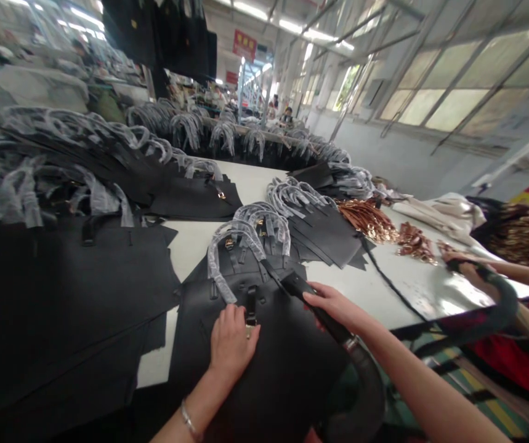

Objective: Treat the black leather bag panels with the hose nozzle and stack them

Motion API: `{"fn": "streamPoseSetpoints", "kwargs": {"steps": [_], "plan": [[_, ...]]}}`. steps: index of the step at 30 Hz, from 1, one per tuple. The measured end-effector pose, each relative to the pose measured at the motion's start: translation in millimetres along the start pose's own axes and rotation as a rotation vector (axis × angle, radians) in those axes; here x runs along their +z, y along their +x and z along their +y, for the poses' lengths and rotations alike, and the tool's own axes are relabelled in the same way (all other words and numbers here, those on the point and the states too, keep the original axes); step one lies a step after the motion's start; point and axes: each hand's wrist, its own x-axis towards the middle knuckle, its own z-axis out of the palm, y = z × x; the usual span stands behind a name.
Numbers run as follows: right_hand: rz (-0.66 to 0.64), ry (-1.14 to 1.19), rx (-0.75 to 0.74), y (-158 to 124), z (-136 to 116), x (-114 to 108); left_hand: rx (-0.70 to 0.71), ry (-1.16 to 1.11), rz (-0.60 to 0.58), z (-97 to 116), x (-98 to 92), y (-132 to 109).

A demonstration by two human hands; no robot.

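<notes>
A black bag panel [287,363] lies in front of me, with an arched handle [236,231] in clear plastic wrap on it. My left hand [233,341] rests on the panel at the handle's left end, thumb apart from the fingers. Beside the thumb is a short black strap [252,301] with a gold-coloured clasp [249,331] partly covered by the hand. My right hand [333,306] grips a black hand tool [326,320] with a thick curved hose [368,381] at its back. Its front end is at the handle's right end; whether they touch I cannot tell.
Stacks of black panels [61,289] with wrapped handles stand at left; more panels [324,231] lie ahead right. Brown straps [366,218] with gold hardware are on the white table [190,246]. At right, a co-worker's hand [472,271] holds a similar hosed tool [499,301].
</notes>
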Motion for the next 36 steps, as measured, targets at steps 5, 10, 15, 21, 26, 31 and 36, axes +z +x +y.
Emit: {"fn": "streamPoseSetpoints", "kwargs": {"steps": [5,10,15,21,26,31,36], "plan": [[-0.098,0.032,0.041,-28.1,13.7,28.0,-0.034,-0.017,-0.127,-1.0,-12.7,3.3],[-0.186,0.037,-0.007,-39.8,14.5,47.6,-0.200,-0.319,-0.160,-4.2,-12.2,7.0],[-0.255,0.091,-0.017,-43.0,15.8,51.7,-0.428,-1.061,-0.290,-5.2,-4.1,4.0],[-0.343,0.232,0.043,-35.2,8.9,52.5,-0.469,-1.376,-0.254,0.9,-0.3,-1.3],[-0.331,0.274,0.025,-36.9,6.5,47.7,-0.516,-1.335,-0.194,0.5,5.3,-4.2],[-0.295,0.270,0.014,-34.6,2.4,55.4,-0.325,-1.079,-0.204,0.4,5.9,-7.2],[-0.134,0.216,-0.042,-29.4,-5.6,54.5,-0.166,-0.679,0.046,-8.5,-3.6,-5.3]]}}
